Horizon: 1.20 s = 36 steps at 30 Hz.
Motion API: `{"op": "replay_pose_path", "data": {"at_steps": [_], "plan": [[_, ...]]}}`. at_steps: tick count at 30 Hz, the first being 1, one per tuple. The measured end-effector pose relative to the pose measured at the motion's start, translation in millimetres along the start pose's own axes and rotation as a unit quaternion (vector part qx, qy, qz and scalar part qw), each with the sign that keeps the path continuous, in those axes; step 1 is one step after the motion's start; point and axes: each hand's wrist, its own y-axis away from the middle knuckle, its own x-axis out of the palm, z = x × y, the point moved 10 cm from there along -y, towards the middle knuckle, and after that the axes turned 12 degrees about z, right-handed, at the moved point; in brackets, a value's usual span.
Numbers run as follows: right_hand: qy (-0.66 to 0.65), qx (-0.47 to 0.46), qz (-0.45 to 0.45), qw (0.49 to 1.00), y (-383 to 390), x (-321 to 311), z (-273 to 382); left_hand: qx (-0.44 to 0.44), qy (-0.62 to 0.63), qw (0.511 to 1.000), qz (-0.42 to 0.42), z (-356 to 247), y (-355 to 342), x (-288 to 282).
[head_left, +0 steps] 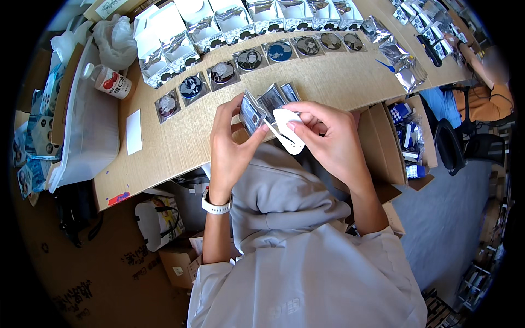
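Note:
My left hand (229,147) is closed around a dark square packet in a clear, shiny sleeve (250,116), near the table's front edge. Between thumb and fingers, my right hand (333,143) pinches a flat white piece with a rounded end and a slit (288,132). The white piece is close beside the packet; I cannot tell whether they touch. More dark sleeved packets (272,100) show between my hands, and whether they are held or resting is unclear. Beyond them, several round picture badges in clear sleeves (250,59) lie in a curved row on the table.
Open white boxes (210,30) with silver packets line the table's (180,145) back. At left are a white card (134,132), a bottle (109,81) and a plastic bin (90,128). Foil packets (402,63) and an open carton (377,139) sit right, near another person (486,101).

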Motion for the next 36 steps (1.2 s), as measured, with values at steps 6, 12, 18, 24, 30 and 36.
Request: {"op": "replay_pose_path", "data": {"at_steps": [6,12,18,24,30,36], "plan": [[0.004,0.008,0.003,1.000,-1,-2,-3,0.027,-0.046,0.999,-0.001,-13,1,3],[-0.001,-0.020,-0.063,0.998,-12,-9,-15,0.081,-0.086,0.993,-0.029,-21,6,15],[-0.008,-0.024,-0.100,0.995,-26,-11,-24,0.071,-0.102,0.992,-0.030,-17,9,24],[-0.015,-0.044,-0.094,0.995,-31,-9,-26,0.066,-0.110,0.992,-0.016,-16,9,21],[-0.024,-0.017,-0.073,0.997,-28,-15,-23,0.097,-0.146,0.984,0.014,-25,6,18],[-0.006,-0.034,-0.093,0.995,-28,-12,-21,0.110,-0.123,0.986,0.033,-27,7,24]]}}
